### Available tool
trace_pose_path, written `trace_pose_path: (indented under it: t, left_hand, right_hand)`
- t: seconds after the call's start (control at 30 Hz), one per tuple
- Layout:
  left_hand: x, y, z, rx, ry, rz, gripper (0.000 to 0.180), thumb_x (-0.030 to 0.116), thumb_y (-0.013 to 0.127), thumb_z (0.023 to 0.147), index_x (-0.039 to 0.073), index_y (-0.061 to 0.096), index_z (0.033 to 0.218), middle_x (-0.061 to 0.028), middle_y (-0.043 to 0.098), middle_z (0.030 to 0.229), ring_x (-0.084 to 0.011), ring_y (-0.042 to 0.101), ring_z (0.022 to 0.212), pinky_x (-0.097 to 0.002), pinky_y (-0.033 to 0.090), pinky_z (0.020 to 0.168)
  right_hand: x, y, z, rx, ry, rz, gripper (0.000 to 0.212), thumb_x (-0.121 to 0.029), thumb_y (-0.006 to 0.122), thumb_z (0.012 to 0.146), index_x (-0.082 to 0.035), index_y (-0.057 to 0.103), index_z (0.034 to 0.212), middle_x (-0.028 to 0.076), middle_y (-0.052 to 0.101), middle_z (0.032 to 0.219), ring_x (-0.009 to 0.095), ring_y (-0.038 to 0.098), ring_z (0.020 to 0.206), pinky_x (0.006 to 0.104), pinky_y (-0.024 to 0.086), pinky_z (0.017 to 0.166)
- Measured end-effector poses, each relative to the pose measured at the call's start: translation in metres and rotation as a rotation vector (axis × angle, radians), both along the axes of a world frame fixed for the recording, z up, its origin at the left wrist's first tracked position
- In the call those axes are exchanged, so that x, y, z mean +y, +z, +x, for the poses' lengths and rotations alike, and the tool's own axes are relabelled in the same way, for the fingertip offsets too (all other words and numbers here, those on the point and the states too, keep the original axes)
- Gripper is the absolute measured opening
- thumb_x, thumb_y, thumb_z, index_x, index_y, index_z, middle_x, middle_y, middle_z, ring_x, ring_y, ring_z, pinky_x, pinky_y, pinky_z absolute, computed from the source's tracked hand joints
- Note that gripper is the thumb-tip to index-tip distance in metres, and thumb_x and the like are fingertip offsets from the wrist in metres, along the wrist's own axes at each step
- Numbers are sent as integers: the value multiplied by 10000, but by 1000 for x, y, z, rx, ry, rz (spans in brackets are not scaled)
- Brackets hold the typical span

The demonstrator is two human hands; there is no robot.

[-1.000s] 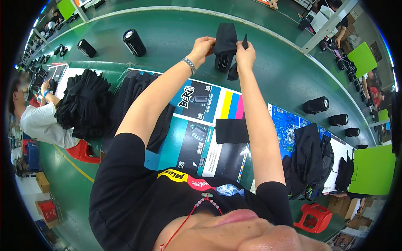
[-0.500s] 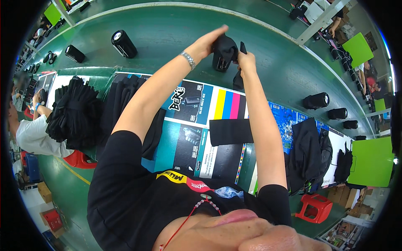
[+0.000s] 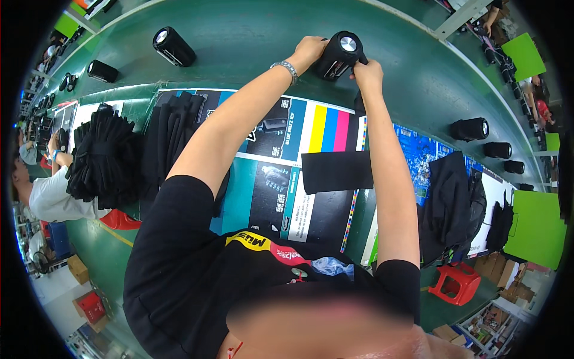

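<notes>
A black cylindrical speaker (image 3: 336, 63) with a round silver end stands on the green surface beyond the printed sheets, between my two hands. My left hand (image 3: 308, 51) is closed against its left side, the fingertips partly hidden behind it. At its right side, my right hand (image 3: 367, 76) is closed on dark cloth (image 3: 359, 104), which hangs below the fingers. How far that cloth reaches around the speaker I cannot tell, black lying on black. A flat folded black cloth (image 3: 336, 172) lies on the printed sheets (image 3: 280, 157), left of my right forearm.
Other black speakers stand along the green surface, at left (image 3: 174, 46) and right (image 3: 470, 128). Piles of black cloth lie at left (image 3: 103, 157) and right (image 3: 445, 190). A person in white (image 3: 66, 194) sits at far left. Red stools (image 3: 454, 283) stand below.
The cloth that covered the speaker's top is off it, and the silver end now shows. My left hand has come down from above to the speaker's side.
</notes>
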State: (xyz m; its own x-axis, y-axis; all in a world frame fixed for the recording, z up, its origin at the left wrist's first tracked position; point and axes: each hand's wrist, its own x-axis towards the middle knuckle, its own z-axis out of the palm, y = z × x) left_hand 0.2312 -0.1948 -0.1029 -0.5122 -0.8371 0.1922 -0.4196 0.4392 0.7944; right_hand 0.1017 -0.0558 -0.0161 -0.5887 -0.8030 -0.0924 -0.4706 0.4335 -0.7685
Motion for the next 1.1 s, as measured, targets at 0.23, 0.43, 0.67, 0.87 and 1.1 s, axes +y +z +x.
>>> trace_pose_path:
  t: [0.23, 0.43, 0.67, 0.87, 1.1]
  left_hand:
    - [14, -23, -13, 18, 202, -200, 343, 354, 593, 856, 49, 724, 941, -61, 582, 1263, -252, 486, 1206, -416, 301, 1027]
    - [28, -10, -17, -59, 221, -397, 326, 332, 598, 858, 36, 723, 913, -75, 600, 1222, -263, 504, 1179, -424, 326, 1007]
    - [29, 19, -8, 69, 276, 118, 398, 355, 584, 877, 25, 649, 1091, -138, 632, 1126, -328, 585, 1044, -423, 440, 901]
    - [118, 144, -21, -220, -247, -645, 498, 411, 674, 793, 31, 610, 1108, -132, 656, 1001, -272, 622, 924, -353, 476, 832]
    - [75, 121, 21, 455, 237, 187, 431, 424, 679, 822, 40, 615, 1007, -71, 618, 922, -167, 609, 823, -299, 493, 698]
  right_hand:
    - [-3, -37, -19, 14, -5, 92, 287, -302, 610, 793, -45, 712, 871, 85, 659, 619, 221, 684, 677, 353, 508, 729]
    - [1, -32, -26, 119, 45, 152, 276, -264, 608, 781, -41, 704, 912, 134, 687, 734, 298, 679, 840, 391, 517, 780]
    - [-7, -55, -22, 289, 42, 78, 302, -310, 650, 782, -40, 694, 908, 224, 663, 951, 402, 628, 947, 462, 510, 826]
    - [21, -42, -27, 394, -18, -84, 270, -296, 593, 831, -60, 700, 905, 205, 671, 915, 394, 643, 900, 471, 517, 794]
    - [47, 3, 7, -625, -219, -357, 596, -547, 599, 843, 21, 631, 1020, 134, 661, 858, 245, 682, 782, 293, 452, 517]
